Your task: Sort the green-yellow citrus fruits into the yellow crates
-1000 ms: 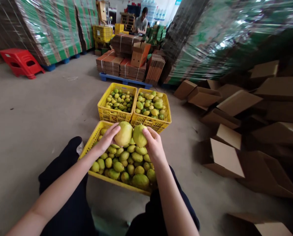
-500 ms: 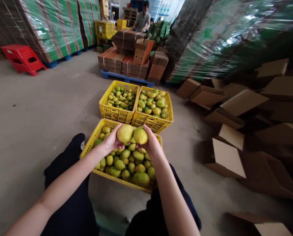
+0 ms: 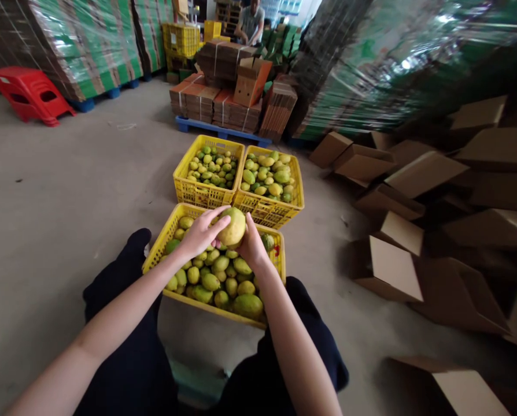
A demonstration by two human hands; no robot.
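Well, closest to me, loose fruit [image 3: 210, 282] fills the near yellow crate [image 3: 280, 266], with a large green fruit [image 3: 247, 306] by its front right corner. Over the crate's far edge I hold a big yellow-green fruit [image 3: 233, 229]. My left hand [image 3: 204, 234] has its fingers clamped on the left side; my right hand [image 3: 253, 245] is close against the right, though I cannot tell whether those fingers grip anything. I judge this fruit firm, with some heft yet easy for one hand, its rind waxy enough to slip and liable to bruise under a nail. Best take it around the wide middle, pads flat, thumb opposite, not by the ends. Past the far edge, a left rear crate [image 3: 202, 192] and a right rear crate [image 3: 267, 209] stand side by side, and beyond them bundled cartons [image 3: 198, 101] sit on a blue pallet [image 3: 206, 127]
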